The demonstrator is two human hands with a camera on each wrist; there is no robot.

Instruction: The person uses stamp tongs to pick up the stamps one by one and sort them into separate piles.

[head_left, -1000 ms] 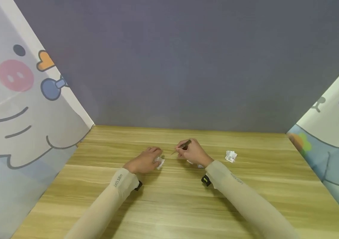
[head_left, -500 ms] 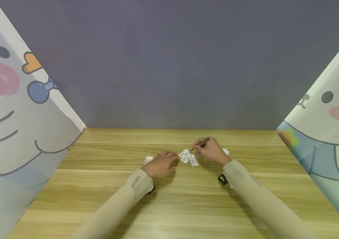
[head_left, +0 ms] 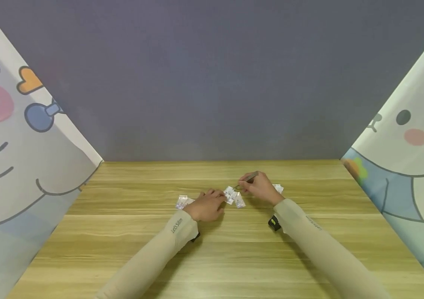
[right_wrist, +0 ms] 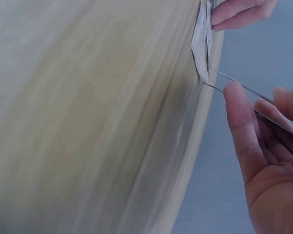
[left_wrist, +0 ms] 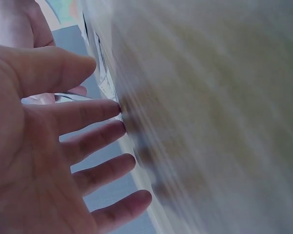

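Near the middle of the table lies a small group of white printed paper pieces (head_left: 230, 194). My left hand (head_left: 209, 206) rests just left of them, its straight fingertips touching the table at their edge; the left wrist view shows these spread fingers (left_wrist: 100, 113) with nothing gripped. On the other side my right hand (head_left: 260, 189) pinches a pair of tweezers (head_left: 251, 177) between thumb and fingers. In the right wrist view the tweezers (right_wrist: 246, 88) have their thin tips apart, close to the end of the papers (right_wrist: 201, 44). Whether a tip touches paper I cannot tell.
More small paper pieces (head_left: 183, 202) lie left of the left hand, partly behind it. Another little stack of papers (head_left: 278, 188) sits behind the right wrist. A grey wall (head_left: 219, 104) closes off the wooden table's (head_left: 227, 261) far edge, with cartoon-printed panels (head_left: 58, 166) at the sides.
My left hand has left the left papers and come to the middle group. My right hand, with the tweezers, has drawn back right and now points them at that group. The head view has shifted.
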